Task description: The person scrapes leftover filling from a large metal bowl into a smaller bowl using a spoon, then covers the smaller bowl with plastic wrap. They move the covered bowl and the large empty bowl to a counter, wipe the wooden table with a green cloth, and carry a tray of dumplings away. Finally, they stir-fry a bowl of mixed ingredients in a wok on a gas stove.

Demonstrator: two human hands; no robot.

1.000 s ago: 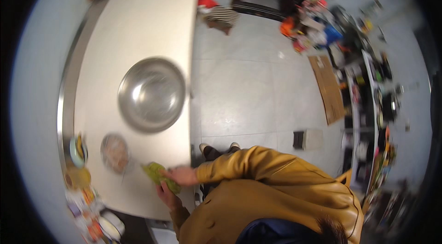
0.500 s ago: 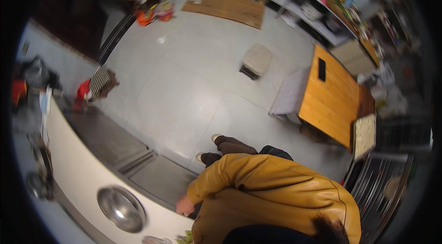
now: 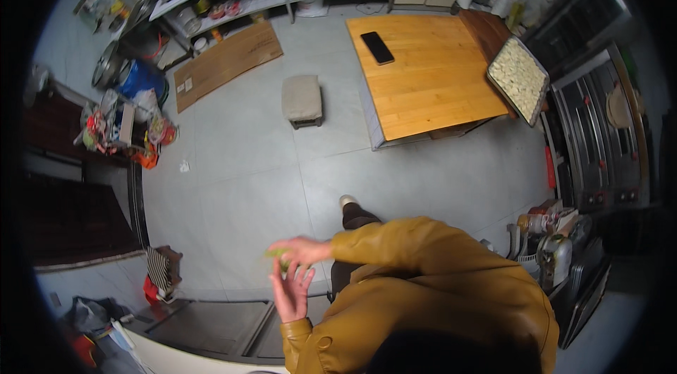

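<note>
Both my hands are raised in front of my mustard jacket, close together beyond the counter edge. My right hand [image 3: 309, 251] reaches in from the right with its fingers closed on a thin green piece [image 3: 278, 252]. Blur hides what kind of thing the green piece is, though it looks like a bit of leaf or vegetable. Just below, my left hand [image 3: 290, 295] points upward with its fingers spread. Its fingertips come near or touch the green piece; I cannot tell which.
A wooden table [image 3: 430, 81] bears a black phone [image 3: 377, 48]; a tray of pale pieces [image 3: 518, 80] sits by its right edge. On the floor are a padded stool [image 3: 302, 99] and flattened cardboard [image 3: 229, 63]. A pale counter [image 3: 173, 353] runs along the lower left.
The view has turned right, so the table sits higher and the metal basin has left the picture. My right hand has come up from the counter edge; my left hand now shows too.
</note>
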